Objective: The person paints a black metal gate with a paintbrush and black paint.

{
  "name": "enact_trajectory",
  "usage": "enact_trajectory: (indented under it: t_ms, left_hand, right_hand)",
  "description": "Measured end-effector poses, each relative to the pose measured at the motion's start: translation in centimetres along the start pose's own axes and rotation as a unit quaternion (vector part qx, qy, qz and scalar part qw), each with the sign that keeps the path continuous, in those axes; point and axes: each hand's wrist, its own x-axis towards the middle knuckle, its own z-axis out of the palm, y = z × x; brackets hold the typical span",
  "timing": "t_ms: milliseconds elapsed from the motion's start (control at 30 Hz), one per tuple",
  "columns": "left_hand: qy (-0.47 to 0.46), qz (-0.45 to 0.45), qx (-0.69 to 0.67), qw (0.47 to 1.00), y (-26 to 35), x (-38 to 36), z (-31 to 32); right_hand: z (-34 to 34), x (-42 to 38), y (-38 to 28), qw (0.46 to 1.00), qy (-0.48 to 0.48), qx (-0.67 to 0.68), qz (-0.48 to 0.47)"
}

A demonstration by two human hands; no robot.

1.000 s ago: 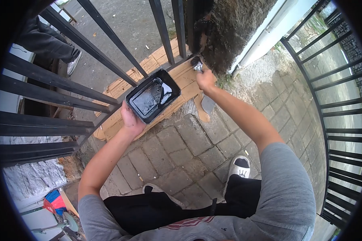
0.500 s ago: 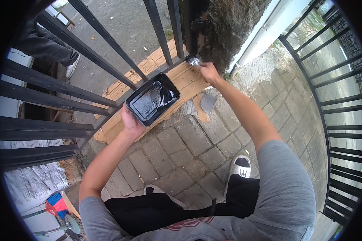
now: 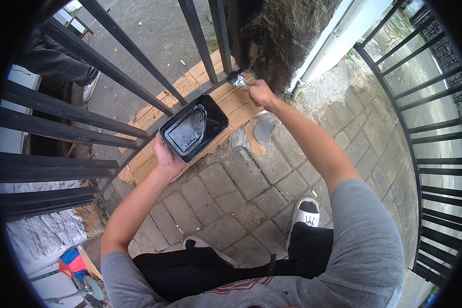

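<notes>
My left hand [image 3: 168, 160] is closed on the near-left edge of a black plastic tray [image 3: 218, 108], which holds glossy black paint in its bottom. My right hand [image 3: 260, 95] grips a paintbrush [image 3: 238, 80] with a shiny silver ferrule. Its dark bristle end is at the bottom rail of the black metal gate [image 3: 190, 97], close to the gate's corner post; whether it touches is hard to see. Flattened cardboard [image 3: 236, 105] lies on the ground under the rail, below the tray and brush.
A rough stone pillar [image 3: 287, 41] and white drainpipe [image 3: 326, 49] stand beyond my right hand. Grey scraps [image 3: 264, 132] lie on the paving [image 3: 241, 174]. A second black gate [image 3: 421, 138] curves along the right. Behind the bars, another person's leg [image 3: 61, 64] shows.
My right hand and the paintbrush have moved slightly left along the bottom rail, away from the corner post. The paint in the tray has spread differently; the tray has hardly moved.
</notes>
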Motion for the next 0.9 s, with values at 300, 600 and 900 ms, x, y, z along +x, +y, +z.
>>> enact_trajectory:
  t_ms: [300,600,900]
  left_hand:
    - [0.001,0.011,0.009,1.0,0.4,-1.0,0.6]
    - [0.02,0.001,0.021,1.0,0.6,-2.4,1.5]
    - [0.026,0.021,0.038,0.999,1.9,-2.4,2.5]
  right_hand:
    - [0.9,-0.6,0.7,1.0,0.011,-0.013,-0.018]
    - [1.8,-1.9,0.0,0.998,0.005,0.062,0.019]
    - [3.1,-1.7,0.2,0.997,0.04,0.059,0.02]
